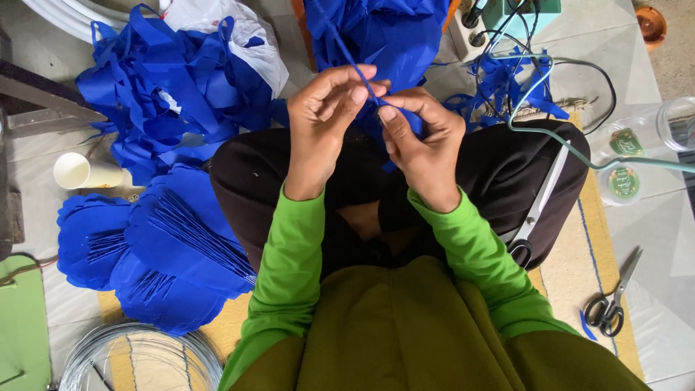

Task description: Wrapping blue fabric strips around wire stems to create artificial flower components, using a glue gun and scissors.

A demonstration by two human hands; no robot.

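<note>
A pale sheet covers the floor where the person sits cross-legged. Above the lap, the left hand and right hand meet, fingertips of both pinched shut on a thin blue strip that runs up to a heap of blue fabric. Long white scissors lie on the right knee; smaller black scissors rest on the mat. Stacked blue cut pieces lie beside the left knee, near a white cup.

The blue strip vanishes between the pinching fingertips (its end can't be seen). The wire coil is cut by the bottom edge, the clear jar by the right.
</note>
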